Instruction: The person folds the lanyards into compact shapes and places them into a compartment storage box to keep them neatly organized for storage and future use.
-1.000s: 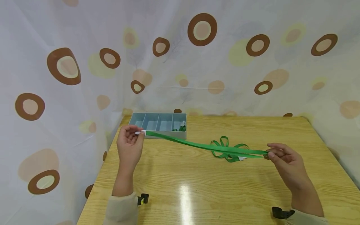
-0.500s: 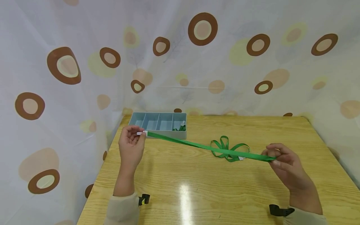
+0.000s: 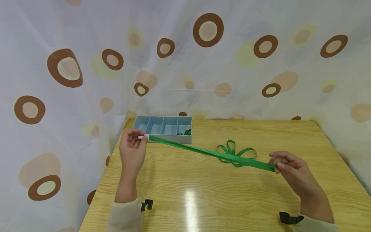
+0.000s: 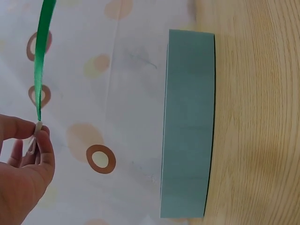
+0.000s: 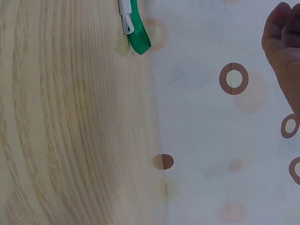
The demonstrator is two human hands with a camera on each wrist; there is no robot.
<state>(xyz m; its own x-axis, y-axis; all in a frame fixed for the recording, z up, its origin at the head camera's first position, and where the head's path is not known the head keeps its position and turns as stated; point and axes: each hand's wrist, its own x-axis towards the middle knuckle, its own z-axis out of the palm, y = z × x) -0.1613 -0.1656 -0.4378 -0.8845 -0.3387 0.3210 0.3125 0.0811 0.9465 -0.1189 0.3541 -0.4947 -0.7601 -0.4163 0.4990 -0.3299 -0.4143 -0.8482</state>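
Note:
A green lanyard is stretched between my two hands above the table, sloping down to the right in the head view. My left hand pinches its white clip end between thumb and fingers. At the other end, the thumb and fingers of my right hand pinch the folded strap. Behind the held strap, a second green lanyard lies in loose loops on the table, partly covered by it. Its white clip shows at the top of the right wrist view.
A light blue divided box stands at the table's back left, just beyond my left hand. Its rightmost compartment holds a green lanyard with a white clip. A patterned cloth hangs behind the wooden table.
My right hand has shifted its grip on the strap's end and sits slightly lower. The two strands, spread apart near it earlier, now lie together. My left hand has barely moved.

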